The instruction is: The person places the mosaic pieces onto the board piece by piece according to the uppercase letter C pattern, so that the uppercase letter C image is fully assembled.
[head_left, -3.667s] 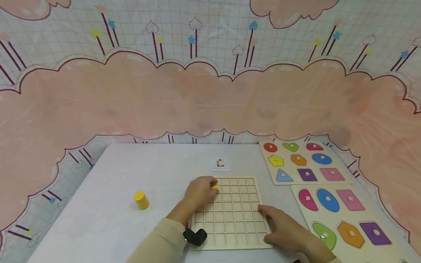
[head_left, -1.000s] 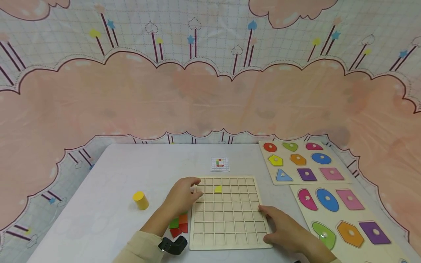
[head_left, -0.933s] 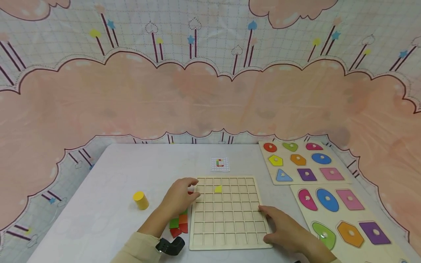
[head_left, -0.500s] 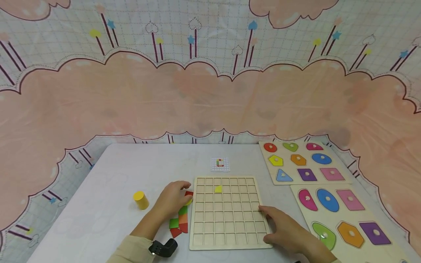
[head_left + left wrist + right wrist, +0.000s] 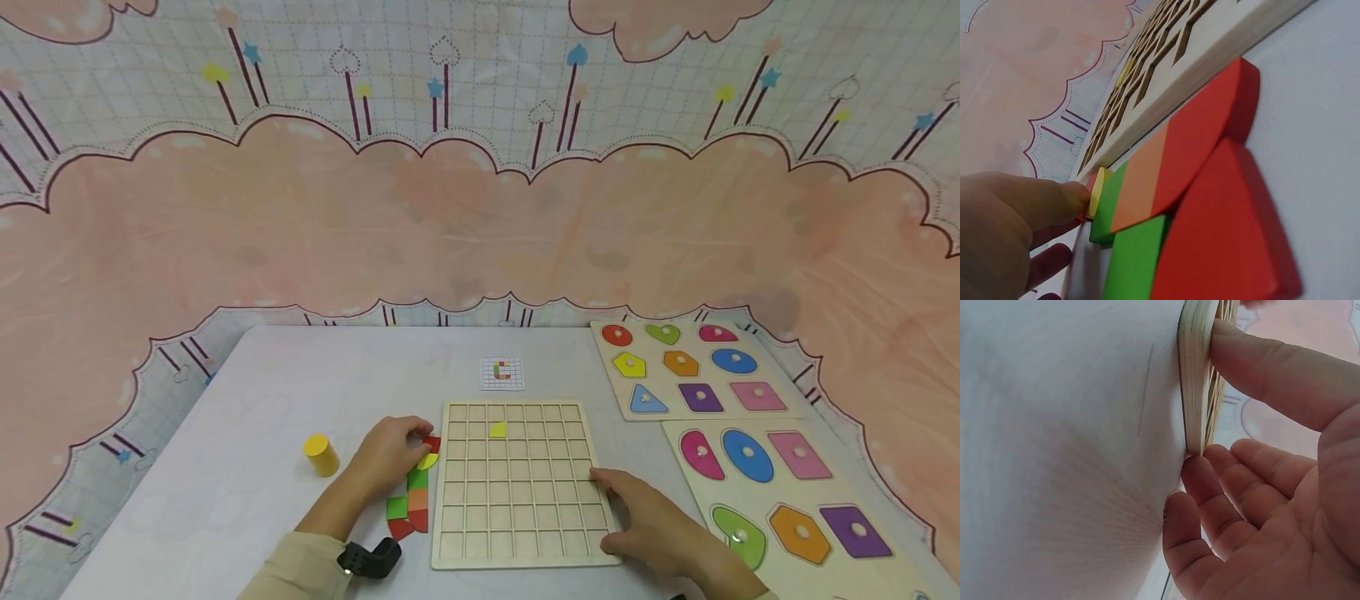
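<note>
A square wooden grid board (image 5: 517, 533) lies on the table with one yellow tile (image 5: 497, 430) in an upper-left cell. Along its left side runs a group of small blocks: a red block (image 5: 432, 443), a yellow rounded block (image 5: 428, 461), green, orange and more red pieces. My left hand (image 5: 386, 454) pinches the red block at the far end between thumb and fingers; in the left wrist view the thumb (image 5: 1075, 195) partly hides it. My right hand (image 5: 648, 517) rests against the board's right edge, fingers spread and loosely bent; the right wrist view shows the thumb (image 5: 1260, 369) on that edge.
A yellow cylinder (image 5: 321, 455) stands at the left. Behind the board lies a small card (image 5: 502, 374) printed with a coloured grid pattern. Two puzzle boards with knobbed shapes, a far one (image 5: 652, 352) and a near one (image 5: 738, 446), lie at the right.
The left hand has let go of the yellow tile in the grid and moved left and slightly nearer to the loose blocks, where it takes the red block. The right hand has stayed put.
</note>
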A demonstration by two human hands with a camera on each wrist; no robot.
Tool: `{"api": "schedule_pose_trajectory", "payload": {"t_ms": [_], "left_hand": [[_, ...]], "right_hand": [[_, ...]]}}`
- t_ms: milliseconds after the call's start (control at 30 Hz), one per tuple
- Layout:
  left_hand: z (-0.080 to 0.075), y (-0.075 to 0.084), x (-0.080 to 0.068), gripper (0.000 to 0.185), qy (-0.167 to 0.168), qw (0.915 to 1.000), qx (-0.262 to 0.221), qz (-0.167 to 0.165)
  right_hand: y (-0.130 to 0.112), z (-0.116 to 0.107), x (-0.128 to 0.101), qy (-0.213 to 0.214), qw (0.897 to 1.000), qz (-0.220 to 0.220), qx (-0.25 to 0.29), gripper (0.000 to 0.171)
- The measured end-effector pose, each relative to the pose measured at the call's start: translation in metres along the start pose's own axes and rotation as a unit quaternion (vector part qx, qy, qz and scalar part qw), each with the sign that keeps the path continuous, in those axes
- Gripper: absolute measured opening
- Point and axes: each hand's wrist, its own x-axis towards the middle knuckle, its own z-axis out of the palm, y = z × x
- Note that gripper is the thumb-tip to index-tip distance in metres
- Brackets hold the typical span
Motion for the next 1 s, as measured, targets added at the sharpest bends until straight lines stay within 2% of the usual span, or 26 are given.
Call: {"api": "schedule_pose_trajectory", "payload": {"t_ms": [167, 333, 700, 1000], "left_hand": [[-0.0005, -0.0006, -0.0012, 0.027, 0.006, 0.9998, 0.007, -0.018], [-0.002, -0.0018, -0.0025, 0.029, 0.012, 0.9998, 0.006, -0.014], [-0.0007, -0.0023, -0.0006, 0.029, 0.016, 0.9993, -0.005, -0.032], [0.0007, -0.0026, -0.0016, 0.031, 0.019, 0.9993, -0.009, -0.031]], "right_hand": [[-0.0007, -0.0009, 0.0006, 0.0, 1.0, 0.001, -0.001, 0.082], [0.0006, -0.0016, 0.0009, 0.001, 1.0, -0.006, -0.004, 0.083], [0.0002, -0.0014, 0.0014, 0.001, 1.0, 0.004, 0.0, 0.082], [-0.0007, -0.0004, 0.0001, -0.001, 1.0, 0.002, -0.001, 0.081]]}}
